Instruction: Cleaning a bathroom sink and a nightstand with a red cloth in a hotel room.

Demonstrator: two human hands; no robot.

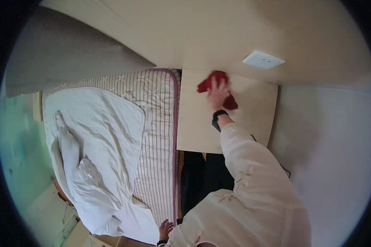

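A dark red cloth [218, 77] lies bunched on a pale wooden tabletop [202, 127], close to the wall. My right hand [217, 94] is closed on this cloth from above, pressing it against the wood. Part of the cloth sticks out beyond the fingers and part beside the palm; the rest is hidden under the hand. A black band circles the right wrist. At the bottom of the view my left hand [165, 229] hangs beside the mattress edge, its fingers apart, holding nothing that I can see.
Left of the tabletop is a striped quilted mattress [158, 164] with purple piping and a rumpled white sheet [107, 127] on it. A grey headboard panel [78, 53] stands behind it. On the wall above the tabletop is a white socket plate [264, 59]. A pale wall [321, 136] stands to the right.
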